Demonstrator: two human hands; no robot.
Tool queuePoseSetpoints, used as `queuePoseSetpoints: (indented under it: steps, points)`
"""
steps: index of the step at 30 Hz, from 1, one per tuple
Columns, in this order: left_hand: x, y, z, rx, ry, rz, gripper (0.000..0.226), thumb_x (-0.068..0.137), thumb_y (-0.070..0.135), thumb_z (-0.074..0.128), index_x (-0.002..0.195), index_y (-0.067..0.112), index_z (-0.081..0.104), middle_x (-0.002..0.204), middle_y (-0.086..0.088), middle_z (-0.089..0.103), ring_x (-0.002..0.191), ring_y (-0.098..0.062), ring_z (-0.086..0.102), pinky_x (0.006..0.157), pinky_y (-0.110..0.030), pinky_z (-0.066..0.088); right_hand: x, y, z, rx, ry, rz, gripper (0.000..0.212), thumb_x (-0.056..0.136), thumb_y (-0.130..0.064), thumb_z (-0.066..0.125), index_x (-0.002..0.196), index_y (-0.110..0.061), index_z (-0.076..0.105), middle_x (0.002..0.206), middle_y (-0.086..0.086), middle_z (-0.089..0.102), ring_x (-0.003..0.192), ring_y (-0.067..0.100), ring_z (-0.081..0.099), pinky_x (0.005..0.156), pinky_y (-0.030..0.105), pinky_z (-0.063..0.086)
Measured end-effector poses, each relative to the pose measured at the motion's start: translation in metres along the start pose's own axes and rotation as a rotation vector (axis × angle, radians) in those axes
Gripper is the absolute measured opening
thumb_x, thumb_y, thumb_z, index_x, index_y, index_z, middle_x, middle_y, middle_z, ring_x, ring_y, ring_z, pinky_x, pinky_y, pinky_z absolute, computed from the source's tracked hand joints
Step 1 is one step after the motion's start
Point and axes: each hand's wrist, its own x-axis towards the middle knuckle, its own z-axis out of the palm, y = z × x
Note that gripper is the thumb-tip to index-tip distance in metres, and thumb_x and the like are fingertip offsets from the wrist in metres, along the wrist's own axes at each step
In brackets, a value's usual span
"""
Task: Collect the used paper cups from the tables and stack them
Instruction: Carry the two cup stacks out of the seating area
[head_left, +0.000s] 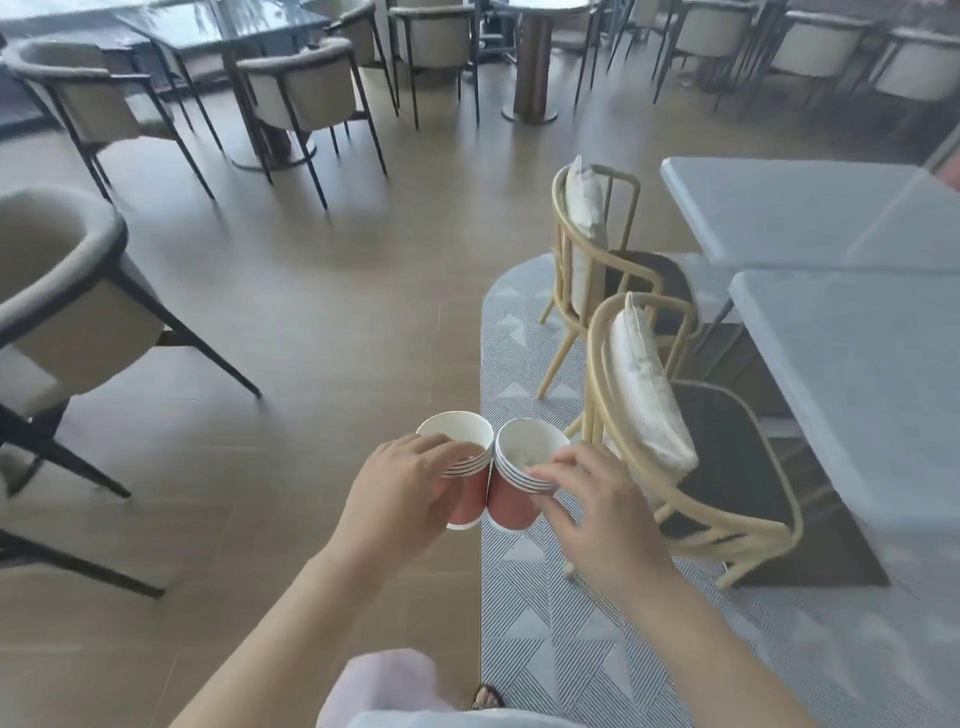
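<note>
Your clothes (384, 686) and a sandal (487, 697) fill the bottom edge. Both forearms run up from there to mid-frame. Head view is the only one you've got.

Left hand (400, 488): fingers curled round the left stack (467, 501), gripping just under the rims. Right hand (592, 512): fingers wrapped on the right stack (511, 506) at the rim band, thumb hidden. Neither hand is free. Each stack looks like four or so nested cups, red walls, white inside. Too blurred for an exact count.

Key relation: the stacks hang side by side in the air with walls touching, level with each other. They're over the seam between floor (311, 312) and rug (545, 597). Long axes are near upright, mouths up, splayed slightly apart at the top, bases close. Your hands are equally near, so neither side has an advantage.

My read: merging comes next. One stack has to go above the other, then come down base-first along its axis into the open mouth. Side by side won't nest. Watch the tilt, since a skewed entry could jam on the rim.

Chair (649, 415) is just right of your right hand, tables (857, 374) beyond it.
</note>
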Motion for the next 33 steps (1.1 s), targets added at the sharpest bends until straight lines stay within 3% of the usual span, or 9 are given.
queuePoseSetpoints:
  steps: [5, 11, 15, 19, 23, 26, 33]
  points:
    - [0.105, -0.075, 0.016, -0.007, 0.036, -0.062, 0.037, 0.066, 0.0, 0.074, 0.097, 0.019, 0.071, 0.085, 0.003, 0.07, 0.069, -0.026, 0.063, 0.062, -0.027, 0.043, 0.127, 0.042, 0.044, 0.015, -0.044, -0.035, 0.026, 0.069, -0.009, 0.078, 0.092, -0.018, 0.069, 0.082, -0.002, 0.06, 0.08, 0.02, 0.058, 0.074, 0.024, 0.042]
    - [0.228, -0.164, 0.019, 0.042, 0.061, -0.026, 0.039, 0.06, -0.004, 0.075, 0.094, 0.016, 0.071, 0.082, 0.002, 0.07, 0.067, -0.024, 0.063, 0.065, -0.019, 0.042, 0.267, 0.082, 0.092, 0.012, -0.068, -0.046, 0.026, 0.071, -0.008, 0.077, 0.094, -0.019, 0.069, 0.085, -0.004, 0.063, 0.082, 0.016, 0.056, 0.079, 0.013, 0.036]
    - [0.334, -0.225, 0.011, 0.04, 0.025, 0.025, 0.042, 0.057, -0.002, 0.075, 0.093, 0.018, 0.069, 0.08, 0.002, 0.07, 0.065, -0.024, 0.064, 0.06, -0.026, 0.051, 0.379, 0.107, 0.111, 0.002, -0.069, -0.046, 0.029, 0.069, -0.004, 0.077, 0.093, -0.019, 0.068, 0.085, -0.005, 0.062, 0.081, 0.015, 0.057, 0.077, 0.012, 0.037]
    - [0.429, -0.269, 0.014, 0.025, 0.036, 0.044, 0.034, 0.066, 0.008, 0.065, 0.096, 0.022, 0.065, 0.08, 0.006, 0.068, 0.065, -0.021, 0.061, 0.061, -0.024, 0.044, 0.477, 0.141, 0.122, 0.0, -0.002, -0.035, 0.03, 0.068, -0.004, 0.078, 0.093, -0.017, 0.068, 0.086, -0.004, 0.063, 0.081, 0.017, 0.058, 0.078, 0.017, 0.039]
    - [0.524, -0.299, 0.032, 0.013, 0.005, 0.034, 0.042, 0.062, -0.004, 0.072, 0.097, 0.019, 0.068, 0.082, 0.005, 0.068, 0.067, -0.021, 0.061, 0.065, -0.018, 0.035, 0.556, 0.183, 0.128, 0.038, 0.061, 0.021, 0.024, 0.073, -0.004, 0.075, 0.093, -0.016, 0.068, 0.087, -0.003, 0.063, 0.084, 0.018, 0.059, 0.079, 0.023, 0.043]
    - [0.607, -0.318, 0.051, 0.034, -0.035, 0.076, 0.039, 0.064, -0.002, 0.073, 0.096, 0.021, 0.069, 0.083, 0.007, 0.069, 0.07, -0.02, 0.063, 0.057, -0.017, 0.038, 0.625, 0.226, 0.132, 0.045, 0.088, 0.055, 0.023, 0.074, -0.005, 0.074, 0.094, -0.015, 0.069, 0.088, -0.003, 0.063, 0.085, 0.017, 0.059, 0.08, 0.025, 0.044]
    - [0.816, -0.353, 0.088, -0.004, -0.046, 0.152, 0.034, 0.073, 0.001, 0.064, 0.1, 0.021, 0.068, 0.086, 0.004, 0.07, 0.074, -0.026, 0.063, 0.057, -0.033, 0.052, 0.796, 0.338, 0.125, 0.035, 0.158, 0.074, 0.027, 0.074, -0.003, 0.074, 0.095, -0.017, 0.068, 0.09, -0.004, 0.064, 0.085, 0.017, 0.06, 0.08, 0.025, 0.045]
